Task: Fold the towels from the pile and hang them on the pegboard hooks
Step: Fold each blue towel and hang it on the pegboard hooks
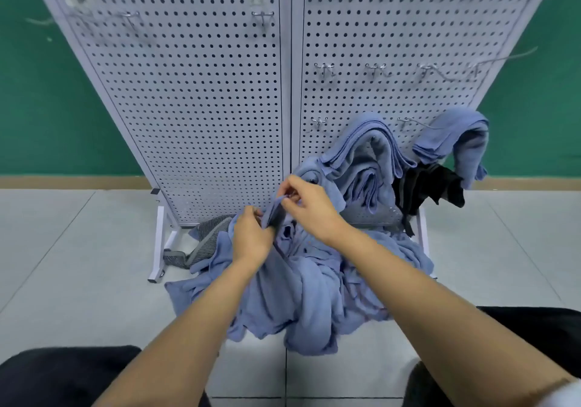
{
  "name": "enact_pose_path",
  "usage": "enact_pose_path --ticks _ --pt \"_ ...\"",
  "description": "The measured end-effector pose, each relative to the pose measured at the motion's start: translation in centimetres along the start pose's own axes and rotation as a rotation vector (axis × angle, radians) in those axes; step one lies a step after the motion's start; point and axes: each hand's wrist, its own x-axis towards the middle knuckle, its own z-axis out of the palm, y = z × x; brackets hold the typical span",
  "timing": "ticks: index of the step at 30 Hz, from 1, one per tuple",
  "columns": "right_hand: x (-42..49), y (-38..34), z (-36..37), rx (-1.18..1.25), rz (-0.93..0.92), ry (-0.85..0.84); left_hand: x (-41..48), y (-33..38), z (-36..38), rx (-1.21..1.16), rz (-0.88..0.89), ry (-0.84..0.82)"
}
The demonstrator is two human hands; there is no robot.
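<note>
I'm in a plain workroom of some kind: green wall [37,92] at the left, pale tiled floor [63,249] below, freestanding white pegboard [204,108] across the top.

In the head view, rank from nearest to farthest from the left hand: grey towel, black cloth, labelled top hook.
1. Grey towel, on the floor just left of the left hand.
2. Black cloth, hanging low on the right.
3. Labelled top hook, high on the pegboard.
</note>
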Motion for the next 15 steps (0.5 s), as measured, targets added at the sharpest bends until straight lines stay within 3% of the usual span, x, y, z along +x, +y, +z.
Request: enact_pose_path --ticks 11,15 --pt "0.7 -8.6 -14.4 0.239 -0.061 0.503 1.3 8.4 -6.4 0.162 0.161 0.031" --pt "0.9 -8.0 -16.7 0.490 -0.005 0.665 1.7 9.4 -7.3 0.114 0.119 -0.125"
